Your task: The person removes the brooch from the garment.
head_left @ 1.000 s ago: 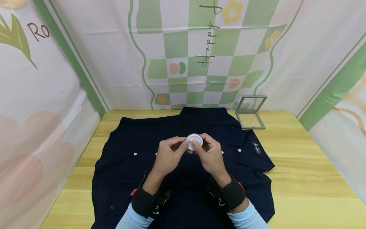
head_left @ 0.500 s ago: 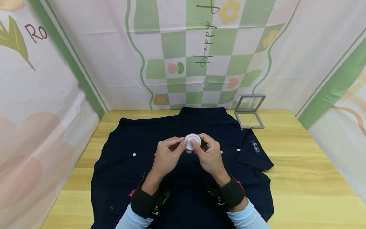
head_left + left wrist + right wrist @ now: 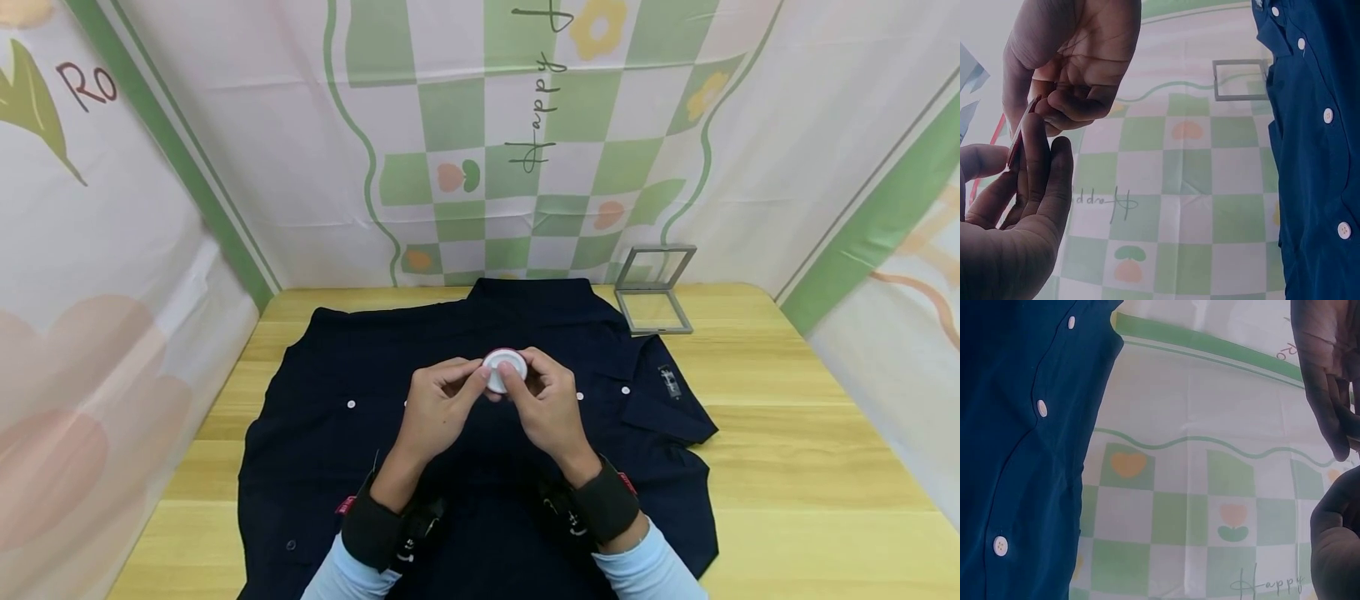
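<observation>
Above the middle of a dark navy short-sleeved shirt (image 3: 322, 467), both hands hold a small round badge-like disc (image 3: 496, 359), its pale face and red rim showing in the head view. My left hand (image 3: 441, 408) pinches its left edge between thumb and fingers. On the right side, my right hand (image 3: 557, 410) grips it too, the thumb lying across the pale face. Edge-on in the left wrist view, the disc (image 3: 1019, 134) looks thin and reddish. The right wrist view shows the hands partly, without a clear sight of the disc.
Beneath the shirt is a light wood table (image 3: 795, 467). A grey-framed clear case (image 3: 654, 290) stands open at the back right, beside the shirt. White buttons (image 3: 351, 404) run across the shirt. Printed cloth (image 3: 300, 167) hangs behind and at both sides.
The head view has shifted slightly. Both hands keep the same hold on the disc, with no other visible change.
</observation>
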A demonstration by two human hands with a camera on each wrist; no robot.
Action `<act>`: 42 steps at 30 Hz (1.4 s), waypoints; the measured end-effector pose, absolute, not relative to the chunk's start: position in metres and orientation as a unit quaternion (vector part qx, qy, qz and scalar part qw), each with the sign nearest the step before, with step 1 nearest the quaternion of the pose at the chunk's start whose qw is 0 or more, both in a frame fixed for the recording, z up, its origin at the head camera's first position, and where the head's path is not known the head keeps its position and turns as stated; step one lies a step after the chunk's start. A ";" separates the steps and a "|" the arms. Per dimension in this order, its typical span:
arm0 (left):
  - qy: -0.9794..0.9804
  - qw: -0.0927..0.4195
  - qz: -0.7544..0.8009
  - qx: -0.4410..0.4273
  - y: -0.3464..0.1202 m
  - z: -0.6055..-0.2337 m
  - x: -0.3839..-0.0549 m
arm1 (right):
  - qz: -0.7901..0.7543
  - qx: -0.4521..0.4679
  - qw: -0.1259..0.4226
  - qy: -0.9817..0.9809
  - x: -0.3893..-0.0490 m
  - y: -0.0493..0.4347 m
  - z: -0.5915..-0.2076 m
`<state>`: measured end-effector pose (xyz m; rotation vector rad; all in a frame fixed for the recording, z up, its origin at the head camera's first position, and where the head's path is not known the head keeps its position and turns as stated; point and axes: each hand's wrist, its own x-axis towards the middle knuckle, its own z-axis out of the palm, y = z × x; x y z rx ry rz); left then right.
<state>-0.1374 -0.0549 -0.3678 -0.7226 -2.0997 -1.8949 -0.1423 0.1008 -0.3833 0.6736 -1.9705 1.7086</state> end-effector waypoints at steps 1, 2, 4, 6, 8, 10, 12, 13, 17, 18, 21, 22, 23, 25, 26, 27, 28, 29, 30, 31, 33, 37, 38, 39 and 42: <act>-0.715 0.112 -0.644 -0.248 -0.055 -0.368 -0.138 | 0.619 0.244 0.223 -0.713 -0.142 0.101 -0.384; -0.715 0.114 -0.644 -0.249 -0.054 -0.368 -0.138 | 0.619 0.243 0.225 -0.713 -0.143 0.101 -0.384; -0.715 0.116 -0.642 -0.252 -0.054 -0.369 -0.139 | 0.619 0.240 0.227 -0.713 -0.143 0.101 -0.383; -0.716 0.118 -0.640 -0.253 -0.054 -0.369 -0.139 | 0.618 0.238 0.229 -0.713 -0.143 0.100 -0.383; -0.717 0.120 -0.638 -0.252 -0.054 -0.370 -0.139 | 0.617 0.237 0.229 -0.714 -0.143 0.100 -0.383; -0.718 0.122 -0.637 -0.251 -0.054 -0.370 -0.139 | 0.618 0.236 0.230 -0.714 -0.143 0.100 -0.383; -0.719 0.123 -0.636 -0.251 -0.054 -0.370 -0.140 | 0.618 0.235 0.231 -0.714 -0.143 0.100 -0.383; -0.719 0.124 -0.636 -0.251 -0.054 -0.369 -0.140 | 0.617 0.235 0.232 -0.714 -0.143 0.100 -0.383; -0.717 0.125 -0.636 -0.255 -0.054 -0.369 -0.140 | 0.617 0.234 0.234 -0.714 -0.144 0.099 -0.383; -0.717 0.126 -0.636 -0.256 -0.054 -0.368 -0.139 | 0.617 0.233 0.234 -0.714 -0.144 0.099 -0.383; -0.716 0.128 -0.637 -0.257 -0.055 -0.367 -0.139 | 0.616 0.231 0.235 -0.716 -0.144 0.098 -0.384; -0.716 0.127 -0.637 -0.257 -0.055 -0.367 -0.138 | 0.616 0.230 0.236 -0.716 -0.144 0.098 -0.384; -0.716 0.126 -0.637 -0.257 -0.055 -0.367 -0.138 | 0.615 0.229 0.238 -0.716 -0.144 0.098 -0.384; -0.717 0.123 -0.637 -0.254 -0.055 -0.367 -0.138 | 0.613 0.227 0.240 -0.717 -0.144 0.098 -0.384; -0.719 0.122 -0.637 -0.252 -0.055 -0.367 -0.138 | 0.613 0.226 0.242 -0.718 -0.144 0.098 -0.384; -0.719 0.121 -0.637 -0.250 -0.055 -0.367 -0.138 | 0.611 0.225 0.243 -0.719 -0.144 0.098 -0.384; -0.720 0.121 -0.637 -0.248 -0.055 -0.367 -0.138 | 0.611 0.224 0.244 -0.719 -0.145 0.098 -0.384; -0.720 0.121 -0.637 -0.248 -0.055 -0.366 -0.138 | 0.610 0.223 0.244 -0.720 -0.145 0.098 -0.384; -0.720 0.121 -0.637 -0.248 -0.054 -0.366 -0.138 | 0.608 0.222 0.244 -0.722 -0.145 0.098 -0.384; -0.720 0.122 -0.637 -0.248 -0.054 -0.367 -0.138 | 0.607 0.221 0.244 -0.723 -0.145 0.098 -0.384; -0.719 0.123 -0.638 -0.248 -0.054 -0.367 -0.137 | 0.604 0.220 0.247 -0.725 -0.145 0.098 -0.384; -0.720 0.123 -0.638 -0.244 -0.054 -0.368 -0.137 | 0.599 0.222 0.253 -0.726 -0.145 0.097 -0.386; -0.721 0.123 -0.638 -0.243 -0.054 -0.368 -0.137 | 0.599 0.222 0.255 -0.726 -0.145 0.097 -0.386; -0.721 0.122 -0.637 -0.243 -0.054 -0.368 -0.137 | 0.598 0.222 0.257 -0.726 -0.145 0.097 -0.386; -0.721 0.121 -0.637 -0.244 -0.054 -0.368 -0.138 | 0.597 0.219 0.260 -0.727 -0.145 0.097 -0.386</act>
